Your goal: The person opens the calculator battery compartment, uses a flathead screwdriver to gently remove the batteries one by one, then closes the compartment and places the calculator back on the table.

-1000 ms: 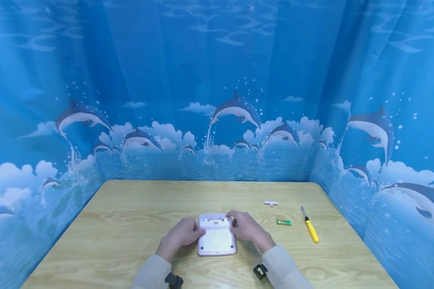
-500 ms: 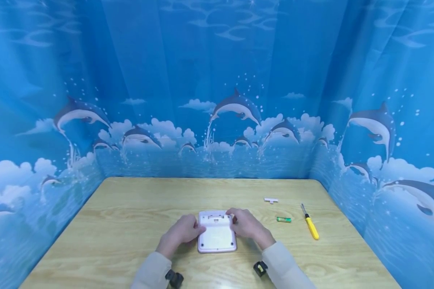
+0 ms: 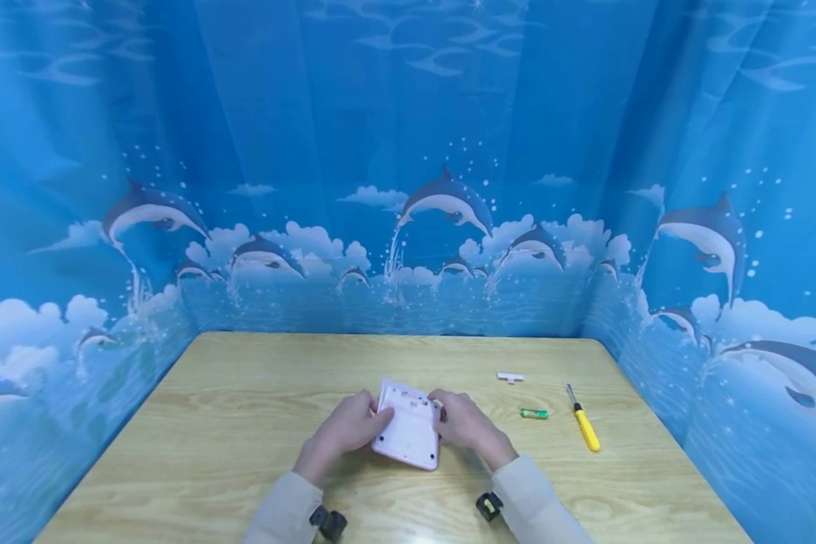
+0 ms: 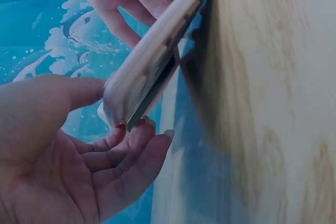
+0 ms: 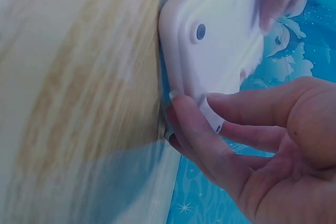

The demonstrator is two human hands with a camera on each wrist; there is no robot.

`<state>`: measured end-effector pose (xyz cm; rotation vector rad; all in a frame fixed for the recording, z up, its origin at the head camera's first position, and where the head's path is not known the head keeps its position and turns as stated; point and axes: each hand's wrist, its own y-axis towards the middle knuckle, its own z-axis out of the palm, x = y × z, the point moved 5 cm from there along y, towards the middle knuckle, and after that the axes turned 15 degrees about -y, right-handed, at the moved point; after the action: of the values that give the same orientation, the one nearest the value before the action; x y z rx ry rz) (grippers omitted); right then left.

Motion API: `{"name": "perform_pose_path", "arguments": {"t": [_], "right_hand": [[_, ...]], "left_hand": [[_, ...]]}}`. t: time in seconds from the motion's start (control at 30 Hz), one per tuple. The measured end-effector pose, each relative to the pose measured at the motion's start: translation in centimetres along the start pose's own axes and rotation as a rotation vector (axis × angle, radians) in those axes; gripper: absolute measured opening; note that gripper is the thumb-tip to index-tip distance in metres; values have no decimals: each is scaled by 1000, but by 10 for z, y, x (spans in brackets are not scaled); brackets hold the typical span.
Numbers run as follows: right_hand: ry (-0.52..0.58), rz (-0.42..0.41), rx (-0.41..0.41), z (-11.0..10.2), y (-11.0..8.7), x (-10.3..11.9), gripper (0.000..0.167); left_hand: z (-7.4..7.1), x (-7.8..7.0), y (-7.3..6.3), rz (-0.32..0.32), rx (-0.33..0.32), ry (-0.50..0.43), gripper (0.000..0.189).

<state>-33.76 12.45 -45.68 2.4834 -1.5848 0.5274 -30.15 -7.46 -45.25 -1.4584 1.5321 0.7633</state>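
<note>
A pale pink calculator (image 3: 408, 431) is tilted up off the table, back side up, with small dark feet at its corners and an uncovered battery slot near its far edge. My left hand (image 3: 347, 425) pinches its left edge, thumb on the back and fingers below. On the opposite edge, my right hand (image 3: 468, 423) grips with thumb and fingers. Part of the keys and a dark display strip (image 4: 153, 93) show on the underside in the left wrist view. The right wrist view shows one round foot (image 5: 201, 31) close up.
On the wooden table (image 3: 245, 393), right of the hands, lie a small pale T-shaped cover (image 3: 510, 377), a green battery (image 3: 533, 414) and a yellow-handled screwdriver (image 3: 585, 427). A blue dolphin-print curtain (image 3: 408, 166) surrounds the table's back and sides.
The calculator lay flat on the table half a second ago. Now its left side is raised and it has turned slightly, with both hands still holding it. The small items at right stay put.
</note>
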Motion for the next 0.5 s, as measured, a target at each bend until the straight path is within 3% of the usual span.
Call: {"name": "perform_pose_path", "arguments": {"t": [0.13,0.27,0.5], "right_hand": [[-6,14,-5,2,1,1,50],[9,24,15,6,-1,2,50],[34,21,12,3,-2,4,52]], "left_hand": [[-1,-3,-4,-10,8,-51,29],[0,-3,-8,1,9,-35,28],[-1,-9,-5,89,-2,19,31]]}}
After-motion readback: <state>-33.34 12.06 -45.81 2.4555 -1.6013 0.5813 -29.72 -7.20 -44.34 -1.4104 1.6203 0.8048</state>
